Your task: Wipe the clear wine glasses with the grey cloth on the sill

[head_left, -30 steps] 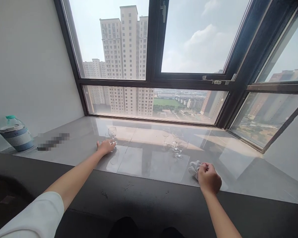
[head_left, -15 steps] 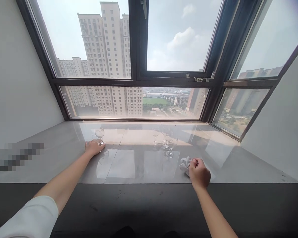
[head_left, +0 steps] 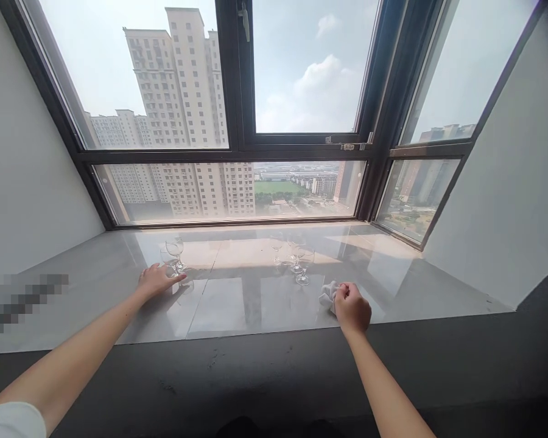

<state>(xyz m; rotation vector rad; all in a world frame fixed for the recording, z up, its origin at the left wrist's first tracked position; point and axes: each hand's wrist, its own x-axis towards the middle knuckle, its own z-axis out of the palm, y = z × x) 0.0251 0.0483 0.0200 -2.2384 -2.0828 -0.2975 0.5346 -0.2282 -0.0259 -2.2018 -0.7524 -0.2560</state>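
Note:
My left hand (head_left: pixel 159 281) is just in front of a clear stemmed glass (head_left: pixel 175 247) on the left of the sill, with thumb and fingers spread apart. A second clear glass (head_left: pixel 165 255) shows faintly beside it, partly behind the hand. Whether the fingertips touch either glass is hard to see. On the right, my right hand (head_left: pixel 355 309) is closed around a crumpled grey cloth (head_left: pixel 329 295) above the sill near its front edge. Between the hands stands a group of clear stemmed glasses (head_left: pixel 304 264), upright and close together.
The glossy grey tiled windowsill (head_left: pixel 219 310) reflects the window and ends at a dark front edge. A dark window frame (head_left: pixel 237 155) runs behind it, with white walls (head_left: pixel 493 201) on both sides. A blurred patch (head_left: pixel 22 298) covers something at the far left.
My left hand has loosened from around the glass base and drawn back slightly, its fingers now spread. My right hand still holds the cloth. The whole view has shifted and tilted a little.

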